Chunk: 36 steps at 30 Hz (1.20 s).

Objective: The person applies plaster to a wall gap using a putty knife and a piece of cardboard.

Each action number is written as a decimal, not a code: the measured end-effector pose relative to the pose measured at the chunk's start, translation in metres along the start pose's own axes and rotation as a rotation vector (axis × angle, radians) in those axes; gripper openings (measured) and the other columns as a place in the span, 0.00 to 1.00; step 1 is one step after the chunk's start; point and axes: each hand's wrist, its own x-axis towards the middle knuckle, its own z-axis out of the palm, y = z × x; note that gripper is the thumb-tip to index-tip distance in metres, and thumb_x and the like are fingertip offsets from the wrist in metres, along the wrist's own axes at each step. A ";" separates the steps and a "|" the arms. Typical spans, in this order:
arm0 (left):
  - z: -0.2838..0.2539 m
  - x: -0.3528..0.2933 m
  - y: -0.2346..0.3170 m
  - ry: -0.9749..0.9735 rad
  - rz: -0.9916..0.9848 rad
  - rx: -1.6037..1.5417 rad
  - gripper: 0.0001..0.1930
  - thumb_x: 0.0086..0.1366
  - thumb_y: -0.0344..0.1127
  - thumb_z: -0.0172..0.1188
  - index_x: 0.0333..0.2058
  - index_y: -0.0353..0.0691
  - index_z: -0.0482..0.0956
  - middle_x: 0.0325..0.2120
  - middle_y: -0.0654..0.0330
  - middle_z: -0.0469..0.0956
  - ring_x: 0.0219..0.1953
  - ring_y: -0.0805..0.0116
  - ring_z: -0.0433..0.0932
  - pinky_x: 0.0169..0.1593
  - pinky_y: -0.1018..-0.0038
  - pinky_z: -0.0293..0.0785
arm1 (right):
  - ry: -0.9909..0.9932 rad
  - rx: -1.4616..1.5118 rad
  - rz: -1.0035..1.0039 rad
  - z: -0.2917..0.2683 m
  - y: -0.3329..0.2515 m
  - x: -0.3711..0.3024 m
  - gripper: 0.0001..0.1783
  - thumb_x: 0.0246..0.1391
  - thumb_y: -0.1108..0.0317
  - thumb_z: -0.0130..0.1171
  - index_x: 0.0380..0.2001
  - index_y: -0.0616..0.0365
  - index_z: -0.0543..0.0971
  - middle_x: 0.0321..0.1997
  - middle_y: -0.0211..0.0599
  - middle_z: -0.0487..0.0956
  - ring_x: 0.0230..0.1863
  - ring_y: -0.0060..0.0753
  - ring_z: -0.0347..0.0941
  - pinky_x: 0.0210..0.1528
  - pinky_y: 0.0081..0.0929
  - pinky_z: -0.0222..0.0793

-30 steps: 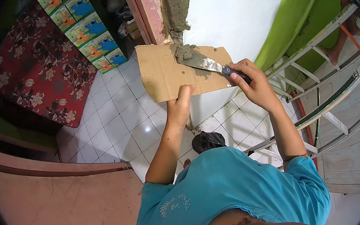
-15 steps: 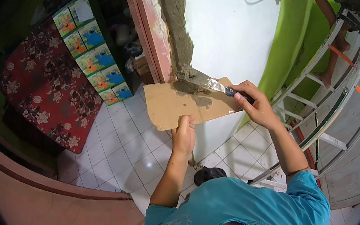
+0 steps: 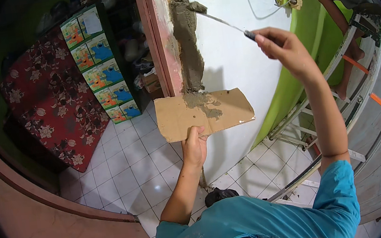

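Observation:
My left hand (image 3: 195, 145) grips the near edge of a flat piece of cardboard (image 3: 173, 116), thumb on top. Wet grey mortar (image 3: 212, 112) is smeared across the board's middle and far edge. Raised at the upper right, my right hand (image 3: 283, 49) is closed round the dark handle of a putty knife (image 3: 221, 21), seen nearly edge-on. A lump of mortar (image 3: 197, 8) sits on the blade's tip, close to the wall. Behind it runs a vertical strip of rough grey mortar (image 3: 188, 48) between the pink door frame (image 3: 159, 42) and the white wall (image 3: 235, 62).
An aluminium ladder (image 3: 360, 81) stands on the right, with another person's bare leg (image 3: 336, 13) beside it. On the left are a patterned drawer cabinet (image 3: 102, 65) and a red floral panel (image 3: 51, 97). A black bag (image 3: 220, 195) lies on the tiled floor (image 3: 153, 186). Wires hang from a wall socket (image 3: 294, 3).
My right hand has lifted the putty knife off the cardboard and up toward the wall, carrying a lump of mortar. The board, still in my left hand, sits slightly lower in view.

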 end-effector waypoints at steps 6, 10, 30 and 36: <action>-0.003 0.003 -0.001 0.012 0.003 0.006 0.22 0.61 0.24 0.52 0.56 0.36 0.68 0.53 0.56 0.71 0.55 0.60 0.74 0.58 0.57 0.74 | -0.072 0.009 -0.025 -0.018 -0.025 0.044 0.25 0.61 0.48 0.64 0.41 0.64 0.82 0.25 0.20 0.70 0.26 0.14 0.60 0.29 0.16 0.56; 0.000 0.001 0.003 -0.002 0.012 0.015 0.22 0.62 0.25 0.51 0.56 0.36 0.68 0.54 0.56 0.71 0.56 0.60 0.74 0.59 0.57 0.74 | -0.130 -0.043 -0.018 -0.028 -0.037 0.067 0.24 0.63 0.48 0.62 0.39 0.62 0.82 0.26 0.22 0.72 0.28 0.14 0.62 0.30 0.16 0.58; -0.002 0.008 -0.001 0.023 0.001 0.008 0.21 0.62 0.25 0.52 0.55 0.33 0.69 0.52 0.56 0.73 0.53 0.60 0.76 0.57 0.57 0.76 | -0.150 -0.049 0.139 -0.054 -0.076 0.128 0.15 0.68 0.61 0.58 0.37 0.64 0.83 0.25 0.28 0.77 0.22 0.18 0.67 0.22 0.18 0.63; -0.004 0.009 -0.003 -0.002 -0.002 0.013 0.20 0.62 0.25 0.52 0.54 0.33 0.70 0.51 0.56 0.73 0.53 0.60 0.76 0.57 0.58 0.75 | -0.066 -0.098 0.145 -0.052 -0.083 0.129 0.15 0.67 0.61 0.59 0.39 0.65 0.83 0.25 0.30 0.78 0.22 0.17 0.68 0.22 0.18 0.63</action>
